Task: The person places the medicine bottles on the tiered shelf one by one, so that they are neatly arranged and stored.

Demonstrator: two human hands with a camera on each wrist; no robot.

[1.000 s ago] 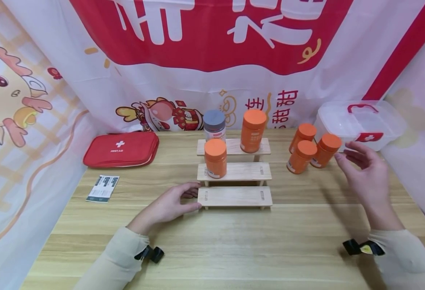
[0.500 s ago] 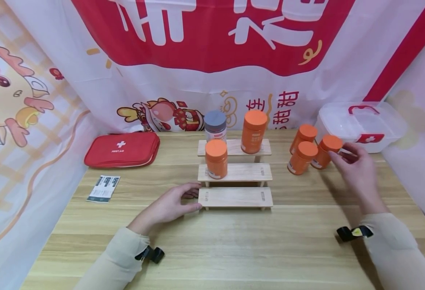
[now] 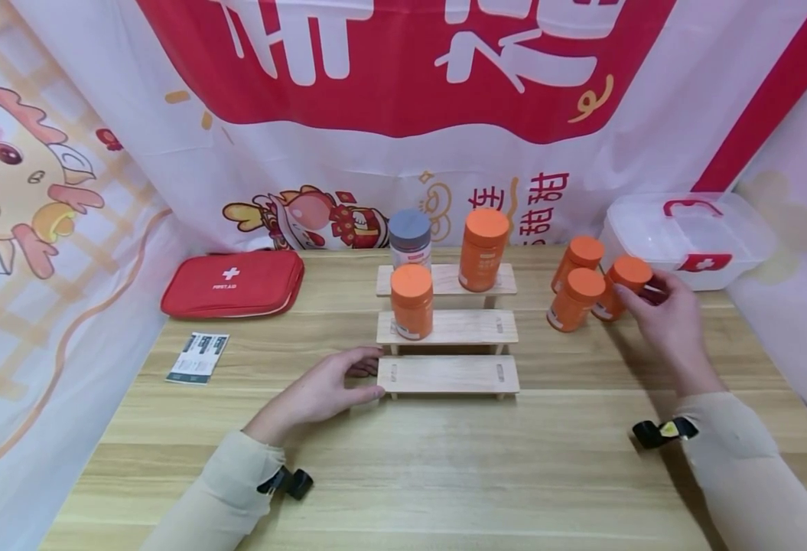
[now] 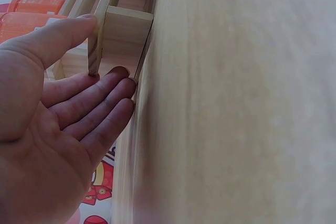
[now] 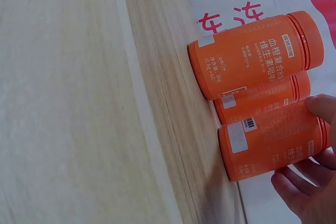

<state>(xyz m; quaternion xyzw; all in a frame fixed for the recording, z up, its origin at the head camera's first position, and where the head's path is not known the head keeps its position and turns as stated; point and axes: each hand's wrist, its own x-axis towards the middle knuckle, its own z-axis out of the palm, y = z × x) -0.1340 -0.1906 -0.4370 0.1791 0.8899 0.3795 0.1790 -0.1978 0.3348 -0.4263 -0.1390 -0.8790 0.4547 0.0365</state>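
Note:
My right hand (image 3: 671, 325) grips the rightmost orange vitamin bottle (image 5: 262, 142) near its lid, thumb on one side and fingers on the other. The bottle stands on the table beside two more orange bottles (image 3: 574, 302). My left hand (image 3: 327, 386) rests at the left end of the wooden three-step display stand (image 3: 451, 375). In the left wrist view its fingers are nearly straight, with thumb and index fingertips touching the end of the lowest step. An orange bottle (image 3: 412, 302) stands on the middle step. Another orange bottle (image 3: 483, 249) and a grey-lidded bottle (image 3: 410, 233) are on the top step.
A clear plastic first-aid box (image 3: 692, 237) stands behind the right-hand bottles. At the back left lies a red first-aid pouch (image 3: 231, 285), with a small printed card (image 3: 197, 358) in front. A printed cloth (image 3: 375, 153) hangs behind the wooden table (image 3: 444, 474).
My right hand has moved left onto the rightmost orange bottle and closed its fingers and thumb around it. My left hand has stayed at the stand's end.

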